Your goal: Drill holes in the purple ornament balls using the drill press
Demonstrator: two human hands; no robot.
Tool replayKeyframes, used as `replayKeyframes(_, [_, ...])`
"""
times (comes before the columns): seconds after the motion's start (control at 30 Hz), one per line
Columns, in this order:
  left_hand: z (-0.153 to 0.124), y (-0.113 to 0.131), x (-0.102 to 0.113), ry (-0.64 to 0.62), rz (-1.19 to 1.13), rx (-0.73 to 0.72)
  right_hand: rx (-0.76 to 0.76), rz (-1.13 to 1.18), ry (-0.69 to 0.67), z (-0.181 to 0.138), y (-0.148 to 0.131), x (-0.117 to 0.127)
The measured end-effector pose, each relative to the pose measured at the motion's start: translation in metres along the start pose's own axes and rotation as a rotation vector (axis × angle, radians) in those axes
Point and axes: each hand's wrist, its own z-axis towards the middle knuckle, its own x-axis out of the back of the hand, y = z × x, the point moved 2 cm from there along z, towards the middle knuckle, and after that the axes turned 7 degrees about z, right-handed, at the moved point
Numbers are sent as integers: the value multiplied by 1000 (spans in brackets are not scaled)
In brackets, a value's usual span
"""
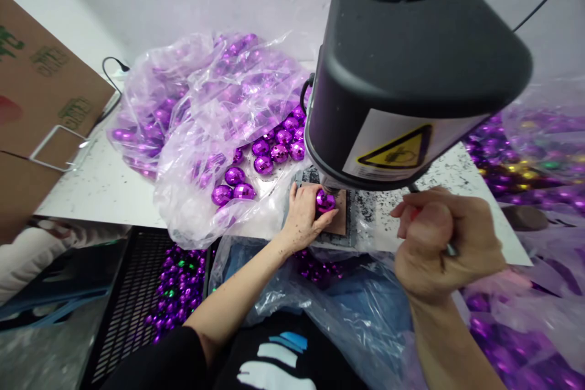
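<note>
My left hand (304,213) is closed round a shiny purple faceted ball (325,200), holding it on a brown block (337,225) under the black drill press (411,67). The drill bit is mostly hidden behind the machine's housing, so I cannot tell whether it touches the ball. My right hand (445,241) grips the feed lever (451,250) at the press's right side. Several more purple balls (262,164) lie beside the block, spilling from a clear plastic bag (196,116).
Dark shavings cover the white table (439,207) round the press. A cardboard box (41,91) stands at left. Below is a black crate (116,304) with purple and green pieces. Bagged purple balls (516,341) lie at right. Another person's sleeve (27,259) shows at lower left.
</note>
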Motion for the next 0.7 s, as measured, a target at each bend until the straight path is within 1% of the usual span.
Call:
replayKeyframes(0.17, [-1,1,1,0,-14,0,-26,-4,18,1,0,-2])
replayKeyframes(0.37, [-1,0,1,-3,-21,-4,30,6,9,-2,4,-2])
replayKeyframes(0.57, [-1,0,1,6,-26,-4,103,9,25,-20,21,-2])
replayKeyframes(0.7, [-1,0,0,17,-30,9,126,-28,-25,-34,39,-2])
